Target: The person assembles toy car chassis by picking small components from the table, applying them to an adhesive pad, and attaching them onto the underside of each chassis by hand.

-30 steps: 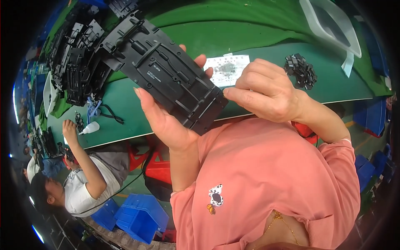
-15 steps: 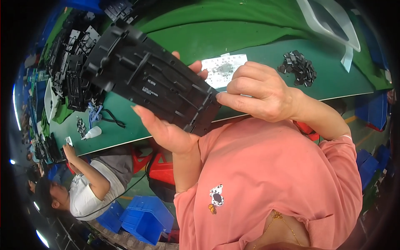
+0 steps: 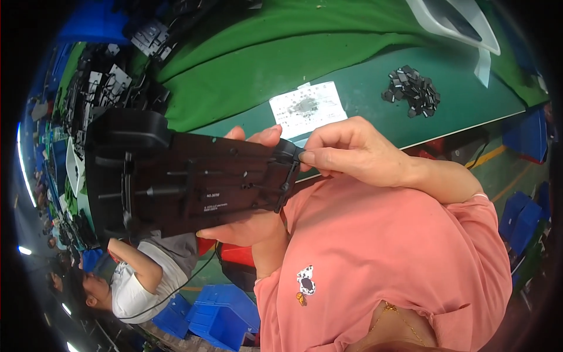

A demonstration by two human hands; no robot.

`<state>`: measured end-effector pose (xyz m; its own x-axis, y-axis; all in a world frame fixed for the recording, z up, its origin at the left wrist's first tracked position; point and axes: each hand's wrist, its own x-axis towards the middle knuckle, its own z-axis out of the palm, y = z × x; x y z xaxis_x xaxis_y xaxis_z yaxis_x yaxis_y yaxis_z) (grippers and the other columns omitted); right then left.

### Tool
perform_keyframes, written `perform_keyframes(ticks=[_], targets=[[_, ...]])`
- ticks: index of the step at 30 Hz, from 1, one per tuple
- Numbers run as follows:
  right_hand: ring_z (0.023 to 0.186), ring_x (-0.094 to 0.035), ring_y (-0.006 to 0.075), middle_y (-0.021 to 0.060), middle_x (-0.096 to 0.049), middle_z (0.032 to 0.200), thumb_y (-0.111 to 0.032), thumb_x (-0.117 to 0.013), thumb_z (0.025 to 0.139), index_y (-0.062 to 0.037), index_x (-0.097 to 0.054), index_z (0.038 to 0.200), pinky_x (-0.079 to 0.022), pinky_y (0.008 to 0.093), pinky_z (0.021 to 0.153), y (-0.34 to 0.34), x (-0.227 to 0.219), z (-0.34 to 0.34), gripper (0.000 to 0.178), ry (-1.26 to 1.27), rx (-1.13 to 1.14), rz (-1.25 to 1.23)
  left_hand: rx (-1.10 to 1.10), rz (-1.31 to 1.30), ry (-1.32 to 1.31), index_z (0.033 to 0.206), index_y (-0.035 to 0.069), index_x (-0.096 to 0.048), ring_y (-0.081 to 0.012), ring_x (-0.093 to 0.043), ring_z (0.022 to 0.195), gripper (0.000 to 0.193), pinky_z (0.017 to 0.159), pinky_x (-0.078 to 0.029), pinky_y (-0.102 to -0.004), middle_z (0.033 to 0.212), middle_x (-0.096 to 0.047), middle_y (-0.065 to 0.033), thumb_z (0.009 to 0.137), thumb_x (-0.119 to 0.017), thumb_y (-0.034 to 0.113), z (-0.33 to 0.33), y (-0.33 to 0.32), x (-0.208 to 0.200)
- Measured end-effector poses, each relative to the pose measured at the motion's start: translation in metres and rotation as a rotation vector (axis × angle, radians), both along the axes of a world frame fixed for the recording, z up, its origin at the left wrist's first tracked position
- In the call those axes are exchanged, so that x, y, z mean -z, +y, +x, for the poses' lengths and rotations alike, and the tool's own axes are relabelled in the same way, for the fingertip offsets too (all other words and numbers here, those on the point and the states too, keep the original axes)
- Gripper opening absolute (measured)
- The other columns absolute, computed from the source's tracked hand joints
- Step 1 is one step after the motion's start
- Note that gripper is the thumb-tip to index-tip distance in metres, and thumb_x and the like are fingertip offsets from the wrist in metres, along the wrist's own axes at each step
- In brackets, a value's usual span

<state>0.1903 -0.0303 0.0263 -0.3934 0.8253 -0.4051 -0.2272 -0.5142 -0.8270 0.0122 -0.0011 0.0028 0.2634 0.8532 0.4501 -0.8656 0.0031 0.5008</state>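
A long black moulded plastic housing (image 3: 199, 186), ribbed and with small white print, is held up in front of me over the table's near edge. My left hand (image 3: 249, 230) grips it from beneath, the thumb along the near side and fingertips showing over the far side. At the housing's right end, the thumb and forefinger of my right hand (image 3: 360, 148) pinch the corner. Whether a small piece is also between those fingers is hidden. Beyond the hands, a white printed sheet (image 3: 308, 108) lies on the green table (image 3: 363, 94).
Small black pieces (image 3: 411, 91) lie heaped at the right. A white tray (image 3: 454, 23) stands at the far right, and black plastic parts (image 3: 105, 88) are stacked at left. A co-worker (image 3: 138, 284) sits at left near blue bins (image 3: 223, 317). Green cloth (image 3: 246, 70) covers the back.
The housing has swung to lie more level, its left end dropping toward me and showing more of a side wall. My right hand has moved slightly down and left, staying at its right end.
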Motion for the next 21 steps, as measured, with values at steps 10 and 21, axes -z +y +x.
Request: perform_keyframes(ticks=[10, 21], targets=[[0.073, -0.057, 0.0075, 0.0026, -0.064, 0.079, -0.014, -0.061, 0.088, 0.0007, -0.066, 0.088, -0.046, 0.0238, 0.065, -0.010, -0.004, 0.013, 0.015, -0.109, -0.038, 0.083, -0.054, -0.124, 0.050, 0.142, 0.002, -0.020, -0.0338, -0.048, 0.117, 0.080, 0.102, -0.034, -0.0556, 0.139, -0.034, -0.0183, 0.089, -0.036, 0.061, 0.010, -0.002, -0.010], [0.075, -0.057, 0.0264, 0.0090, -0.056, 0.083, -0.001, -0.066, 0.074, -0.0007, -0.060, 0.085, -0.048, 0.0339, 0.065, -0.017, 0.009, 0.122, 0.012, -1.262, 0.108, 0.913, -0.100, -0.354, 0.044, 0.143, 0.006, -0.020, -0.0325, -0.049, 0.117, 0.069, 0.099, -0.036, -0.0580, 0.142, -0.031, -0.0170, 0.094, -0.031, 0.052, -0.003, 0.011, 0.001]])
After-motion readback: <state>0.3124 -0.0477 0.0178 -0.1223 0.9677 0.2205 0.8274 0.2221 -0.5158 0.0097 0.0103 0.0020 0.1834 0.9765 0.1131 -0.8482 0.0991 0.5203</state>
